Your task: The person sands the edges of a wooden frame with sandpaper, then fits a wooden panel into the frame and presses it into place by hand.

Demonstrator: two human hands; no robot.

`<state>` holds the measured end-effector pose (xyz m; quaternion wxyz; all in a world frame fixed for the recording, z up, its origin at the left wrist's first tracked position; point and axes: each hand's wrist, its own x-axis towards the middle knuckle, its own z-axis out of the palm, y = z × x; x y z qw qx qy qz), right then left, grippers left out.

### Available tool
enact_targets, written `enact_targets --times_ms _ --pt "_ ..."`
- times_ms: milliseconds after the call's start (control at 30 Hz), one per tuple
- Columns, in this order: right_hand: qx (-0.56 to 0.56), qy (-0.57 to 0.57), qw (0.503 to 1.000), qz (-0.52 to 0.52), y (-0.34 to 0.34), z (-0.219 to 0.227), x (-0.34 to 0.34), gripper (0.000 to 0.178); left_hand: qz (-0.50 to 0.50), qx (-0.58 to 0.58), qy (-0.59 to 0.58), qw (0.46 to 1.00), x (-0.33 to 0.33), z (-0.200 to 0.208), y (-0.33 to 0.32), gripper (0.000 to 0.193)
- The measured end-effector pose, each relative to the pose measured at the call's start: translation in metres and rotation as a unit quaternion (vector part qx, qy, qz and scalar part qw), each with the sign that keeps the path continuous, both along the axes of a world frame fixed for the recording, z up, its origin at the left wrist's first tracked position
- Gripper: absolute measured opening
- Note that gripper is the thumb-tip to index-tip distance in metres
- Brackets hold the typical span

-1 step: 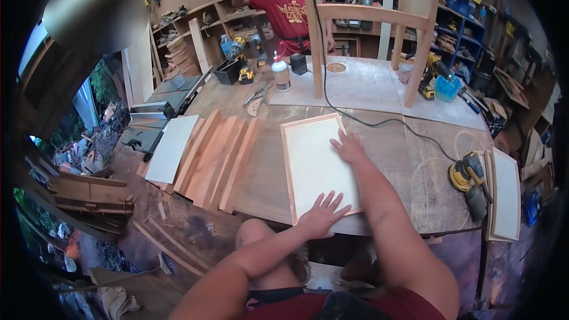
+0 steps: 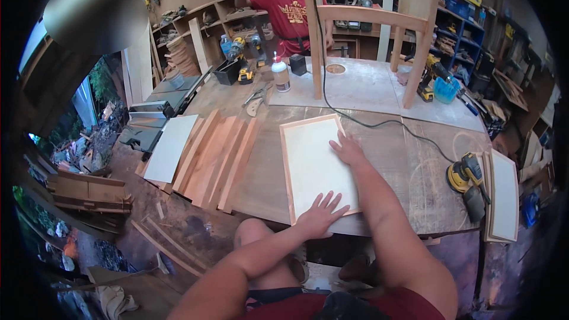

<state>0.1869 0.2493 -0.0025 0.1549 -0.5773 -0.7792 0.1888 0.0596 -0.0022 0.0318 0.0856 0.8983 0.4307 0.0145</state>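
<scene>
A shallow rectangular wooden frame with a white panel (image 2: 314, 166) inside lies flat on the wooden worktable (image 2: 267, 160) in front of me. My left hand (image 2: 322, 216) rests on its near right corner, palm down with the fingers spread over the white face. Farther up, my right hand (image 2: 348, 149) lies along the right edge, fingers stretched out onto the panel and rim. Both hands are open and grip nothing. The hands and forearms cover part of the frame's right and near sides.
Left of the panel lie several wooden boards (image 2: 210, 160) and a white sheet (image 2: 171, 148). A yellow sander (image 2: 465, 173) sits at the right, its black cord (image 2: 370, 125) crossing the table. Behind stand a glue bottle (image 2: 281, 76), a chair-like wooden frame (image 2: 370, 15) and another person (image 2: 290, 15).
</scene>
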Motion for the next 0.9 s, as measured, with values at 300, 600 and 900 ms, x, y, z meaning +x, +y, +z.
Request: enact_targets --times_ms 300,600,900 --pt "-0.017 -0.014 0.999 0.049 -0.162 -0.009 0.081 0.077 0.011 0.006 0.014 1.0 -0.001 -0.002 0.001 0.108" --pt "0.01 0.011 0.999 0.035 -0.059 -0.008 0.036 0.077 -0.001 0.022 -0.01 1.0 -0.001 -0.006 0.004 0.104" --pt "-0.031 -0.038 0.998 0.032 0.044 -0.001 -0.014 0.079 -0.003 -0.003 0.008 1.0 -0.001 -0.002 0.004 0.105"
